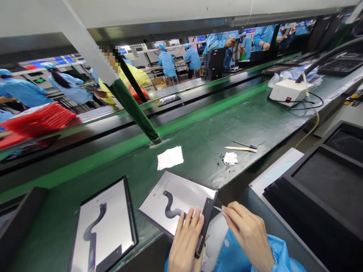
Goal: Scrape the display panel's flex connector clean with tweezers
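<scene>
A display panel [154,200] with a silvery back and a dark curved ribbon cable [169,206] lies tilted across the table's front edge, partly overhanging. My left hand [185,241] holds its near side, fingers laid together over the back and the palm below the edge. In my right hand [246,230], closed in a pinch, is a pair of thin metal tweezers [219,209]. Their tip is at the black strip [206,219] along the panel's right edge; whether it touches, I cannot tell. A second similar panel [113,211] lies on the table to the left.
On the green table [198,132] are a white cloth [170,158], a small crumpled cloth [230,158] by black crumbs, and thin tools [241,149]. A white device [290,92] stands farther right. Black trays [326,189] are stacked at right. Co-workers in blue work beyond the line.
</scene>
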The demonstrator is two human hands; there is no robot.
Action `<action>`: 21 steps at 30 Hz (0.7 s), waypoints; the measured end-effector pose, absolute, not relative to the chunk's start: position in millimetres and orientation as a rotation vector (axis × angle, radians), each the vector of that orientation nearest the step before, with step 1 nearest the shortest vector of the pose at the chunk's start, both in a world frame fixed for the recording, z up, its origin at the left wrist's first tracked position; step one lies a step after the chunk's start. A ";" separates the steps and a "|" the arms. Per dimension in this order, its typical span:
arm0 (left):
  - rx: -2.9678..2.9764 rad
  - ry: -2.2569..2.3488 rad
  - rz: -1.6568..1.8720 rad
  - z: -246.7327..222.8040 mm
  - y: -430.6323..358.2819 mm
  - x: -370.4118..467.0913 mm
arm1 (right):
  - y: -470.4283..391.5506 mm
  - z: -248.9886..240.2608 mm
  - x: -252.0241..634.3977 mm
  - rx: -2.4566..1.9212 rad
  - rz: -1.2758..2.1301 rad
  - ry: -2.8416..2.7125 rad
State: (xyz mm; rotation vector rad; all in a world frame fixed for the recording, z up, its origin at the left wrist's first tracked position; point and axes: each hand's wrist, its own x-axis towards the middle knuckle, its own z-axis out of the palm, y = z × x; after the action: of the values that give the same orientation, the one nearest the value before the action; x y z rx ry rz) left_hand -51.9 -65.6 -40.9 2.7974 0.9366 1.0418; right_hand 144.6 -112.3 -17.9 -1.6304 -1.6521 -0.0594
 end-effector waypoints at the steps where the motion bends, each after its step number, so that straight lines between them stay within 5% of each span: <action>1: 2.799 0.932 1.029 -41.4 -65.7 -52.1 | -112.4 -18.6 143.8 -1.633 -0.059 -1.657; 6: 2.808 0.940 0.999 -44.3 -66.2 -53.9 | -113.7 -28.3 139.8 -1.635 0.158 -1.552; 15: 2.818 0.948 1.039 -52.4 -65.6 -55.1 | -96.2 -39.6 148.2 -1.371 1.544 -0.635; 21: 2.824 0.941 1.036 -55.0 -64.2 -56.4 | -94.8 -44.4 148.6 -1.267 1.724 -0.512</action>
State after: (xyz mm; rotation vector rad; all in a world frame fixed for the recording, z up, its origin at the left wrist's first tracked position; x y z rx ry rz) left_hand -56.4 -64.2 -55.0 2.8245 0.9412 1.0358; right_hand 148.6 -94.8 -44.4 -1.2674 -0.5123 1.7245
